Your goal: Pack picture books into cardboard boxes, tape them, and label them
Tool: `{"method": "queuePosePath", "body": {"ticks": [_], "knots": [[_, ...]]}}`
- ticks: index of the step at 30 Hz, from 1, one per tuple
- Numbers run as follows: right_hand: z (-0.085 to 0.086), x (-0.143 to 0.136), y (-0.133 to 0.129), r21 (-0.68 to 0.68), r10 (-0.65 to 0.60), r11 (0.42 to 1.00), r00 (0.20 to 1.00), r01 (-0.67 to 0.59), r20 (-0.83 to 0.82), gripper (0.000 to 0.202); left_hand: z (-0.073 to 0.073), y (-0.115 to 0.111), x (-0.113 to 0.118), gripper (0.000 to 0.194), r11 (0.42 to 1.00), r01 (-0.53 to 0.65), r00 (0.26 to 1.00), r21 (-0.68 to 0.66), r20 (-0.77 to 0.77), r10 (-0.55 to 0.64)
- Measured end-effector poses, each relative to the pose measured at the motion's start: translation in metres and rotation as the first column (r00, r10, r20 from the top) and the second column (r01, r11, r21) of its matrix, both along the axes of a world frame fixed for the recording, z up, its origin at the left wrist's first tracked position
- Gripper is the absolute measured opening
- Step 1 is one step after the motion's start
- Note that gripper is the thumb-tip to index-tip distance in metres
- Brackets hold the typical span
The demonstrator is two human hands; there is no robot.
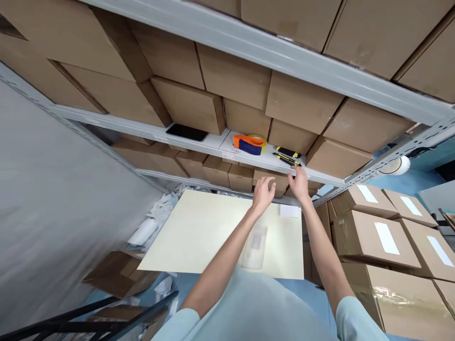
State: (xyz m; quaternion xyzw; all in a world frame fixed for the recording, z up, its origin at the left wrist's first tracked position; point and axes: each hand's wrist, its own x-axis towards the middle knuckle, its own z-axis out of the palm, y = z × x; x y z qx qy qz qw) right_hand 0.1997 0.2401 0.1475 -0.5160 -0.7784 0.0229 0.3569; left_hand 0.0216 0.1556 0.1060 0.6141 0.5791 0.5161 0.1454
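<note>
My right hand reaches up to the shelf edge, its fingertips by the black and yellow cutters; no object shows in its grasp. Over the back of the cream table, my left hand is raised with thumb and fingers apart, holding nothing. On the shelf, left of the cutters, sits an orange and blue tape dispenser beside a yellow roll. A clear plastic bag lies on the table near my body, and a white paper slip is at its back right.
Cardboard boxes fill the shelves, and a black phone lies on the middle shelf. Labelled boxes are stacked at the right. An open carton and crumpled wrapping are at the left, near a dark metal frame.
</note>
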Motion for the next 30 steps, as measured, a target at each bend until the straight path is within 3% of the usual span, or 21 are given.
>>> {"method": "queuePosePath", "body": {"ticks": [4,7,11,14,16,18,20,23,25,27,30], "knots": [[0.028,-0.018,0.034,-0.057,-0.017,0.998,0.982,0.028,0.188,0.035,0.027,0.000,-0.005,0.025,1.000,-0.009,1.000,-0.002,0.020,0.009],[0.031,-0.026,0.042,-0.116,-0.054,0.990,0.974,0.081,0.218,0.028,0.026,-0.007,-0.012,0.025,0.999,-0.015,0.999,-0.033,0.029,0.016],[0.024,-0.021,0.046,-0.093,-0.060,0.992,0.977,0.081,0.207,0.017,-0.003,-0.023,-0.024,0.024,0.990,-0.026,0.999,-0.141,0.030,0.030],[0.007,-0.007,0.048,-0.020,-0.033,0.999,0.988,0.036,0.149,0.016,-0.046,-0.040,-0.033,0.024,0.960,-0.034,0.998,-0.278,0.036,0.046],[-0.020,0.002,0.043,0.031,-0.019,0.999,0.995,0.015,0.103,0.026,-0.084,-0.055,-0.039,0.025,0.925,-0.036,0.998,-0.378,0.041,0.055],[-0.060,0.009,0.026,0.026,-0.007,1.000,0.997,0.005,0.075,0.039,-0.125,-0.073,-0.044,0.027,0.877,-0.041,0.997,-0.479,0.040,0.069],[-0.110,0.010,-0.007,-0.032,0.014,0.999,0.999,-0.012,0.051,0.044,-0.165,-0.093,-0.049,0.028,0.821,-0.047,0.996,-0.569,0.030,0.078],[-0.192,0.001,-0.079,-0.232,0.002,0.973,1.000,-0.004,-0.011,0.044,-0.213,-0.119,-0.057,0.028,0.733,-0.057,0.998,-0.678,-0.015,0.064],[-0.240,-0.010,-0.130,-0.400,-0.070,0.916,0.996,0.043,-0.053,0.041,-0.238,-0.129,-0.062,0.027,0.689,-0.048,0.999,-0.723,-0.042,0.026],[-0.278,-0.020,-0.172,-0.544,-0.158,0.834,0.985,0.094,-0.072,0.040,-0.256,-0.131,-0.067,0.026,0.668,-0.020,0.998,-0.744,-0.050,-0.026],[-0.309,-0.031,-0.212,-0.679,-0.262,0.720,0.963,0.146,-0.070,0.043,-0.274,-0.124,-0.074,0.023,0.664,0.030,0.994,-0.747,-0.047,-0.098]]}}
